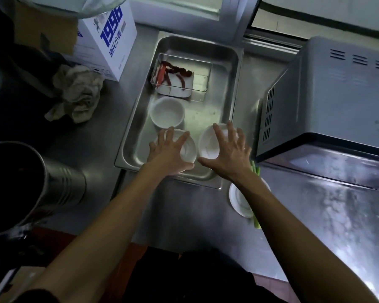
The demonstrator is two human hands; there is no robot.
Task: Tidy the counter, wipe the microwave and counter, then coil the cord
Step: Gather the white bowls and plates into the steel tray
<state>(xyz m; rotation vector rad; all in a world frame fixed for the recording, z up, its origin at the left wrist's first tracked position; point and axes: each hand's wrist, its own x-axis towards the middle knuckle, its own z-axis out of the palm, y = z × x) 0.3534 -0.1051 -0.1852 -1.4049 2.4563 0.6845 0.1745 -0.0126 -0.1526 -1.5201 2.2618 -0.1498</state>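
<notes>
**Two hands on two bowls over a steel tray**

Well left of the left hand (171, 153), a round dark-mouthed steel canister (31, 182) lies at the table (184, 215) edge; beyond it sit a crumpled grey cloth (77, 94) and a white carton printed with blue numerals (106, 38). The left hand, fingers spread and curled, grips a small white round bowl (187, 149) inside the rectangular stainless steel tray (131, 136). Just beyond its fingertips stands another white round bowl (167, 112), and farther on a clear plastic box of dried red chillies (179, 76). The right hand (227, 149), also spread wide, holds a second white bowl (208, 143) beside the first. Under the right forearm rests a white plate (239, 202) with green stalks (256, 224). To the right stands the grey metal microwave (328, 99).
</notes>
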